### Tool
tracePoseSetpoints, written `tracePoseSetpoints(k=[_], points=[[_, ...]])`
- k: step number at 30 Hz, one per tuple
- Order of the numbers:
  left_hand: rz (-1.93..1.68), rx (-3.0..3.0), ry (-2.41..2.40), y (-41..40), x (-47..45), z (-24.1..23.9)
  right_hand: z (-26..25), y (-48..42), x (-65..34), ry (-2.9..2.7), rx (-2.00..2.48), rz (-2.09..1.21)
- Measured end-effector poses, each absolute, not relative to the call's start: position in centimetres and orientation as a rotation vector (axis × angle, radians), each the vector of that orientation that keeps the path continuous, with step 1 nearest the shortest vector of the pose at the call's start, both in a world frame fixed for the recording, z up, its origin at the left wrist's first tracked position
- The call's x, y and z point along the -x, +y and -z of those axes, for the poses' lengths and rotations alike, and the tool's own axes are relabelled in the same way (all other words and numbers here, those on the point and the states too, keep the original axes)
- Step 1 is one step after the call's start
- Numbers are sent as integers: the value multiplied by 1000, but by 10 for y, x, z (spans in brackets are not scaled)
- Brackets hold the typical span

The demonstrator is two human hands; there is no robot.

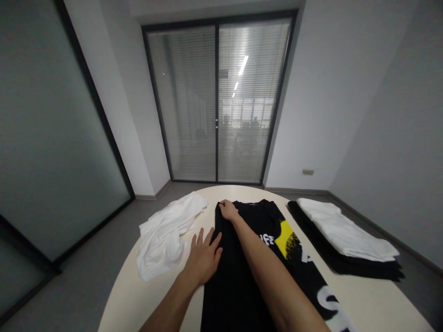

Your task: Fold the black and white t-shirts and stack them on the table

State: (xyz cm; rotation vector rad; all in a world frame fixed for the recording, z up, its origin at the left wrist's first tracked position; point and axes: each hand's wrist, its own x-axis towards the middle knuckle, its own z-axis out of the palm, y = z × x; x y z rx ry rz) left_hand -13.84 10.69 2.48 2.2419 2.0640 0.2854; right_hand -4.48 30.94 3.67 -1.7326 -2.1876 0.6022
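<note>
Folding, we think: our right hand (228, 210) pinches the black T-shirt (238, 290), left hand (204, 259) spread flat on it; next needs smoothing.

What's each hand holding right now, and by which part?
The right hand pinches the black T-shirt at the far end of its left edge. The left hand lies open on that edge, holding nothing.

The black T-shirt (228, 295) lies flat on the pale, round bench (367, 295). It runs lengthwise, with its neck at the far end and its hem towards the near edge. Its left side is folded over onto the middle, leaving a straight edge. White lettering (268, 240) and a yellow patch (287, 237) show on the uncovered right half.
</note>
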Motion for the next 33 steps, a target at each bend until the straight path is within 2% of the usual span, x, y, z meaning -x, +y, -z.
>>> tracePoseSetpoints(k=[9,16,21,27,30,33], points=[[-355,-2250,2055,108,140,-16,-43,277,38,-2387,1438,-220],[-463,-2170,2112,109,136,-23,-36,256,26,-2563,1341,-183],[-488,-2047,2371,109,136,-36,-43,235,7,-2490,1374,-110],[-443,-1993,2426,105,136,-40,-36,206,-13,-2584,1351,-138],[-578,-1870,2323,106,134,-39,-32,199,-16,-2575,1338,-169],[-834,-1730,2145,108,132,-36,-38,198,-15,-2499,1368,-364]])
